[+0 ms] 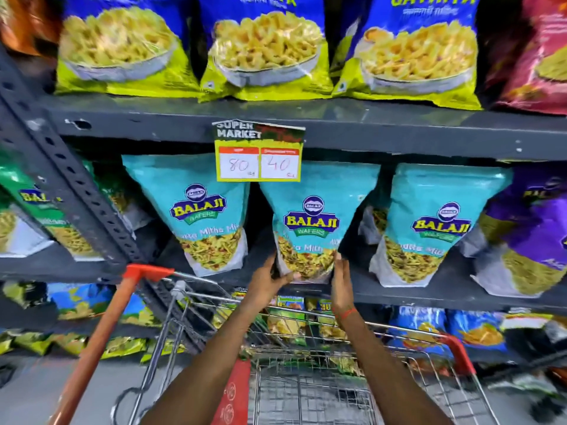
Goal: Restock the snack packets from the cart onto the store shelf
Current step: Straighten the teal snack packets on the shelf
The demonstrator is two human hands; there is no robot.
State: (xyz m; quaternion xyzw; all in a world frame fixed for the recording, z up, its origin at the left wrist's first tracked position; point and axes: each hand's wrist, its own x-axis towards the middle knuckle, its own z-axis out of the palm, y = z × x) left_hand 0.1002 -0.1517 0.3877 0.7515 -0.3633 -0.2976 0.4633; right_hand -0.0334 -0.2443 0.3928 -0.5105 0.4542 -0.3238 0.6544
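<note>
Gripping a teal packet [310,228] from both sides, the left hand [267,282] is cupping its lower left corner while the right hand [341,282] is pressing flat against its lower right edge, so each grip is grasping the packet. It is standing upright at the front of the middle shelf [399,291], between two matching teal packets [202,210] [435,225] that are leaning slightly and standing apart from it. A price tag [259,151] is hanging from the shelf above and overlapping the held packet's top edge. Blue-and-green packets [264,47] are lining the upper shelf, a purple packet [530,228] is sitting at the right, and green ones [33,210] are showing past a slotted upright [70,185] on the left. Below the forearms, the wire cart [306,363] with its red handle [101,342] is standing against the shelving, in front of the lower rows of packets; what is lying in it is too blurred to tell.
</note>
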